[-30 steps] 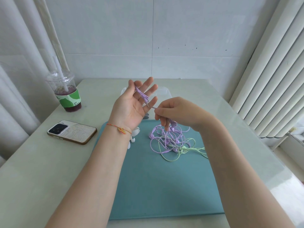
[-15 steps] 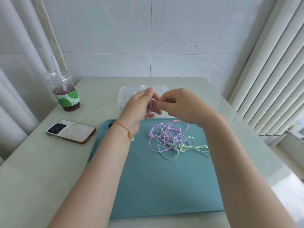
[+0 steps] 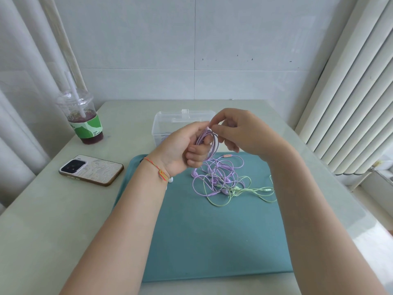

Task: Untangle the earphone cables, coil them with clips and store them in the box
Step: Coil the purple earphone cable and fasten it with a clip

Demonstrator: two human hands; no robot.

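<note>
From the head camera, you are early in the job. Your left hand (image 3: 182,147) has its fingers curled round a few turns of the purple earphone cable (image 3: 209,145), and your right hand (image 3: 236,130) pinches the same cable at the top of that small coil, just above your left fingers. The rest of the purple cable hangs down from the coil into a loose heap on the teal mat (image 3: 212,241), where it is knotted up with the green earphone cable (image 3: 244,191). So the untangling looks only partly done, the purple coil is only begun, and the green cable is untouched. No clip is on the coil. A small white piece shows just below your left wrist, but you cannot tell whether it is a clip. The clear box (image 3: 170,122) stands behind your hands at the far edge of the mat; whether anything is in it I cannot tell.

Against the frame a second ago, your left hand, then spread open with one strand across its fingers, has now closed round more turns. Your right hand has risen from beside the palm to the top of the coil.
</note>
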